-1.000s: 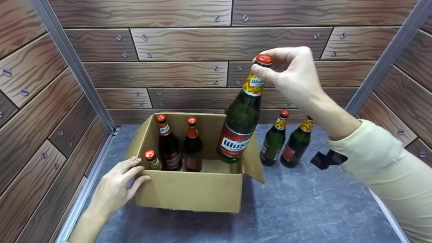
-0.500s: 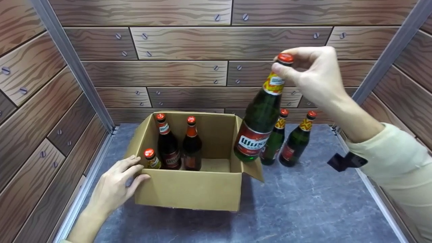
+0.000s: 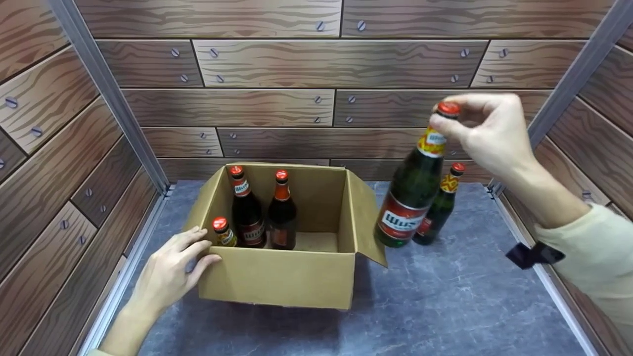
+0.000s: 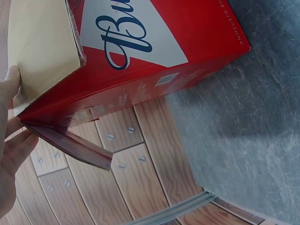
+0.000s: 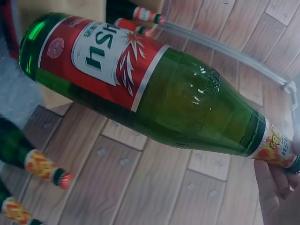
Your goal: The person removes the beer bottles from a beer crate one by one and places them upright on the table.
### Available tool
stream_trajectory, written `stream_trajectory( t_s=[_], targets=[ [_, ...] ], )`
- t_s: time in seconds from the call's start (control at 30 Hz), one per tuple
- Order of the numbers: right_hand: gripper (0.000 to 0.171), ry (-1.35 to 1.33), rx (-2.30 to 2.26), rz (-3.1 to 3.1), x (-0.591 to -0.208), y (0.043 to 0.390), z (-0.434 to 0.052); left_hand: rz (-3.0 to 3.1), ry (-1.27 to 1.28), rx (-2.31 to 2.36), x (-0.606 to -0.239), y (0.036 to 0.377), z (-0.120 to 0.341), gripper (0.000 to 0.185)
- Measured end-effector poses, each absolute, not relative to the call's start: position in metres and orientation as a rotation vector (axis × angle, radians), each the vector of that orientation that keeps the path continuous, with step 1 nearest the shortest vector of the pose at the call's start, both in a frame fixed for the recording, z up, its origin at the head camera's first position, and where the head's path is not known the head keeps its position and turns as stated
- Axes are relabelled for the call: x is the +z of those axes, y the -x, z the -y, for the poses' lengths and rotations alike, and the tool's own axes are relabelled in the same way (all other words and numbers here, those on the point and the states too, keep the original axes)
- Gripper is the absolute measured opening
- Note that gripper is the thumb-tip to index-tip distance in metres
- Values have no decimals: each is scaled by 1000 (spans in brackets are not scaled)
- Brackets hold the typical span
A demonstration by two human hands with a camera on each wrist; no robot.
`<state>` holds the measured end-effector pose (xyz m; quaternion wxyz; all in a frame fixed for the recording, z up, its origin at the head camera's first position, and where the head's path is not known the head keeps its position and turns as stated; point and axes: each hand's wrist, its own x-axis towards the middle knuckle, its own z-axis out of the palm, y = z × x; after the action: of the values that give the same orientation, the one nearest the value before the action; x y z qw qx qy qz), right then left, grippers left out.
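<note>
My right hand (image 3: 447,111) pinches the red cap and neck of a large green bottle (image 3: 410,198) with a red label. The bottle hangs tilted just right of an open cardboard box (image 3: 277,279). In the right wrist view the same bottle (image 5: 154,93) fills the frame, with my fingertips (image 5: 276,187) at its neck. My left hand (image 3: 173,267) rests with fairly straight fingers on the box's front left corner. The left wrist view shows the box's red printed side (image 4: 140,70) and my fingers (image 4: 11,145) at its edge. Three bottles (image 3: 246,207) stand in the left half of the box.
A smaller green bottle (image 3: 442,205) stands on the grey tabletop (image 3: 445,306) behind the held one; two such necks (image 5: 42,168) show in the right wrist view. Wood-pattern walls close in the left, back and right. The box's right flap (image 3: 368,222) sticks outward.
My right hand has carried the green bottle rightward and lower, from above the box's right side to beside the box, in front of the standing bottles. My left hand and the box stayed put.
</note>
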<state>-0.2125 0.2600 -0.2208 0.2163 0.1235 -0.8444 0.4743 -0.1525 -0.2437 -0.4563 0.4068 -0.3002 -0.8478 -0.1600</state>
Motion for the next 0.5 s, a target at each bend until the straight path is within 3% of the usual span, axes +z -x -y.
stream_trajectory(
  t_s=[0.5],
  targets=[
    [30,-196,1161,2419,-306,224,-301,2145,752,-392,-457,152,244,53]
  ],
)
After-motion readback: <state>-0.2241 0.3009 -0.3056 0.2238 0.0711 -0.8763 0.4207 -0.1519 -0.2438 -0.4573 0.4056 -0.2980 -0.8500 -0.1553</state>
